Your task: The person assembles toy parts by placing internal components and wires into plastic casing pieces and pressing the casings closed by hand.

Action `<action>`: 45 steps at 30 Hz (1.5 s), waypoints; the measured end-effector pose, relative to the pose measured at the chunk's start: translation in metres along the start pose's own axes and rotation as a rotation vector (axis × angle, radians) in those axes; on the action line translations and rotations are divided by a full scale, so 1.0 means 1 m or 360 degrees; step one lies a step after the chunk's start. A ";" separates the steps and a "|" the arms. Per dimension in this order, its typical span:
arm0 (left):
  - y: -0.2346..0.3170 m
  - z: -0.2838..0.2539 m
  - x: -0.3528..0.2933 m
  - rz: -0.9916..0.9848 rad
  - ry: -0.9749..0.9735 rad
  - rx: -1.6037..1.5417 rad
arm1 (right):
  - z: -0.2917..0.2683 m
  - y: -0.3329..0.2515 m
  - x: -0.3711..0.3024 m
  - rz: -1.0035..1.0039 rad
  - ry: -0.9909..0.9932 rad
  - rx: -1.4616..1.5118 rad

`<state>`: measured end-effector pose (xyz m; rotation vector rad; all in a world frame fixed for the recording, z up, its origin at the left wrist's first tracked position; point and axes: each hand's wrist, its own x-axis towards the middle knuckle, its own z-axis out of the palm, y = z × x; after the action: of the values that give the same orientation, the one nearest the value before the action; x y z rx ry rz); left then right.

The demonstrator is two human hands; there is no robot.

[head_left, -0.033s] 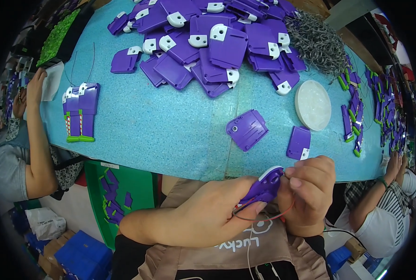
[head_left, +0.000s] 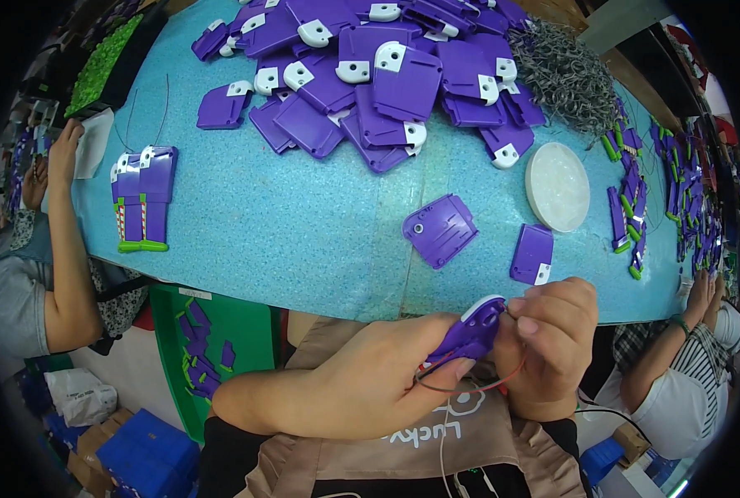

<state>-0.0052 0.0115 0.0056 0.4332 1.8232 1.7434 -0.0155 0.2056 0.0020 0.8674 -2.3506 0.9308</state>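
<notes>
My left hand (head_left: 378, 373) is closed round a small purple plastic shell (head_left: 470, 332) with a white upper edge, above my lap at the table's near edge. From beside my left thumb a thin cord (head_left: 490, 386) loops below the shell and up to my right hand (head_left: 557, 340). The right fingers are pinched at the shell's right end; their tips partly hide what is between them. Just beyond lie a purple shell half (head_left: 441, 232), inner side up, and a purple panel with a white corner (head_left: 532, 253).
A heap of purple and white shells (head_left: 345, 75) covers the far table, beside a tangle of grey cords (head_left: 565, 75). A round white dish (head_left: 557, 187) stands at right. Assembled purple-green pieces (head_left: 146, 199) lie at left, above a green bin (head_left: 258, 332). Co-workers sit on both sides.
</notes>
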 end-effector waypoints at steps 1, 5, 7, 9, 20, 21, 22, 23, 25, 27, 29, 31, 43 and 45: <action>-0.001 0.000 0.000 0.0071 0.0031 0.0026 | 0.001 0.000 0.000 0.0004 0.0001 0.0008; -0.001 -0.002 0.003 0.0172 0.0062 0.0173 | 0.001 0.001 0.003 0.0012 -0.0024 0.0046; -0.001 0.001 0.003 0.0209 0.0089 0.0169 | 0.000 0.000 0.005 0.0029 -0.0033 0.0069; -0.001 0.001 0.002 0.0248 0.0113 0.0168 | 0.000 0.000 0.007 0.0046 -0.0040 0.0091; -0.002 0.001 0.002 0.0125 0.0067 0.0189 | 0.005 0.001 0.007 0.0199 0.0004 0.0215; -0.002 0.001 0.001 0.0125 0.0065 0.0189 | 0.005 0.001 0.007 0.0200 0.0005 0.0214; -0.003 0.001 0.001 0.0141 0.0082 0.0167 | 0.005 0.000 0.007 0.0192 0.0001 0.0204; -0.003 0.001 0.000 0.0156 0.0100 0.0146 | 0.006 -0.001 0.007 0.0184 -0.0004 0.0194; -0.003 0.001 0.002 0.0193 0.0114 0.0156 | 0.005 0.000 0.008 0.0189 -0.0009 0.0187; -0.003 0.000 0.003 0.0230 0.0130 0.0169 | 0.005 -0.001 0.008 0.0192 -0.0013 0.0182; -0.001 0.000 0.004 0.0250 0.0151 0.0202 | 0.006 -0.001 0.007 0.0225 0.0033 0.0213; -0.001 0.000 0.004 0.0274 0.0136 0.0183 | 0.002 0.002 0.008 0.0266 -0.0027 0.0280; 0.010 -0.011 -0.007 -0.0203 -0.0439 -0.0790 | -0.007 0.033 0.031 0.0868 -0.0103 0.0711; 0.005 -0.015 -0.010 0.0171 -0.0397 -0.0523 | -0.006 0.041 0.038 0.0836 0.0211 0.0157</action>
<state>-0.0070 -0.0055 0.0124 0.5906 1.3335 1.9217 -0.0697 0.2185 0.0115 0.2012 -2.4726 1.2703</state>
